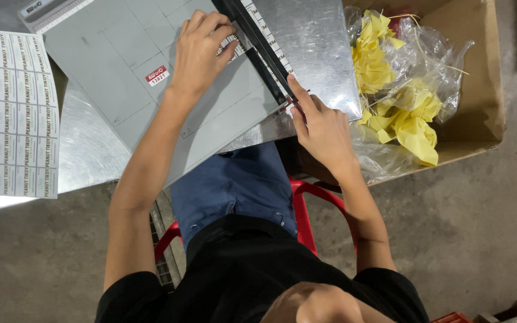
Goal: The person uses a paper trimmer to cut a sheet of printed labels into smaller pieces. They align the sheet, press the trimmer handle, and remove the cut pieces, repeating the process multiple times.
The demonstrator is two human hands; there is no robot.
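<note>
Concrete floor surrounds the steel table (pixel 91 149) where my left hand (pixel 201 51) presses flat on a label strip (pixel 230 45) upon the grey paper cutter (pixel 121 66); my right hand (pixel 321 128) grips its blade arm (pixel 258 45) near the table's edge.

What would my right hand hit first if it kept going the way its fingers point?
Likely the black cutter arm: the right hand points up along its lower end, fingertips already about touching it.

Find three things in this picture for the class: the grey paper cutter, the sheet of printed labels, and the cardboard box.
Grey paper cutter (pixel 121 72), head view: bare part of its base board.
Sheet of printed labels (pixel 13 113), head view: middle of the sheet.
Cardboard box (pixel 480 78), head view: its right-hand wall.
</note>
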